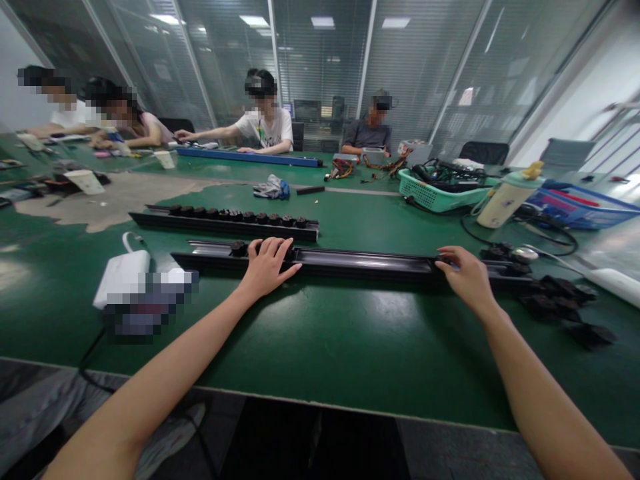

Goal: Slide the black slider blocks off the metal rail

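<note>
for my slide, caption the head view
Left hand and right hand at a long, black, channelled rail on a green table.

Premises presented as a workshop set within an office-type room. The large green-topped table bore bench-work materials — a long black rail, loose wiring and a green basket holding black cables. Four people were positioned along its far side. Office character was evidenced by the glass partition behind them — slatted blinds, reflected rectangular lights — and a dark-backed chair.
</note>
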`<state>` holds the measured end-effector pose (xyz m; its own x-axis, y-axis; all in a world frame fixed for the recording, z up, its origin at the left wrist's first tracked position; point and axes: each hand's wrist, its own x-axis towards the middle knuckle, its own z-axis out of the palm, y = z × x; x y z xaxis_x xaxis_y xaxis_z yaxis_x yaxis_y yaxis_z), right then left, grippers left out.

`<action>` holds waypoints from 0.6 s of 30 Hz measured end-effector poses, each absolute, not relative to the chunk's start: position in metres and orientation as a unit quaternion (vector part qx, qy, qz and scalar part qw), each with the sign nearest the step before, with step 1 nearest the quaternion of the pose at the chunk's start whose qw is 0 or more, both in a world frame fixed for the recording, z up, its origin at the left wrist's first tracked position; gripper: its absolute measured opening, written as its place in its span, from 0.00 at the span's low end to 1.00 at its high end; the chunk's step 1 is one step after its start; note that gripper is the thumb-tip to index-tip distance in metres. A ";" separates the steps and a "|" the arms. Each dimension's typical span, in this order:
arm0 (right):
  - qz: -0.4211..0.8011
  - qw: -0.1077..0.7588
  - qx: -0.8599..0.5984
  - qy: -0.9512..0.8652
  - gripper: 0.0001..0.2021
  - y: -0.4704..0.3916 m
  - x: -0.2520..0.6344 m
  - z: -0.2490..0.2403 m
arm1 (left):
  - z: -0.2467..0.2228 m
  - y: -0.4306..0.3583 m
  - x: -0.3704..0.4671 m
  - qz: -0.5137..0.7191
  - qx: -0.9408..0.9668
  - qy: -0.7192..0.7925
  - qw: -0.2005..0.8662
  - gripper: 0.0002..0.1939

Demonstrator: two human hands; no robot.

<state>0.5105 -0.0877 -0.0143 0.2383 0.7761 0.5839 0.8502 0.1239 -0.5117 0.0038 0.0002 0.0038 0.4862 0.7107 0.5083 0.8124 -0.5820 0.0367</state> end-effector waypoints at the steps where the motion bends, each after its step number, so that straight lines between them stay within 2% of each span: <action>1: -0.044 0.428 -0.662 -0.614 0.15 -0.088 0.512 -0.015 | 0.004 0.000 0.004 -0.243 -0.855 -0.446 0.105 0.36; 18: -0.059 0.418 -0.679 -0.601 0.15 -0.091 0.526 -0.017 | 0.002 0.002 0.002 -0.240 -0.856 -0.444 0.113 0.36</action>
<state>0.5259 -0.0912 -0.0172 0.2707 0.7664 0.5825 0.8656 0.0710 -0.4957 0.0023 0.0017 0.0022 0.4903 0.7058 0.5113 0.8144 -0.5800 0.0198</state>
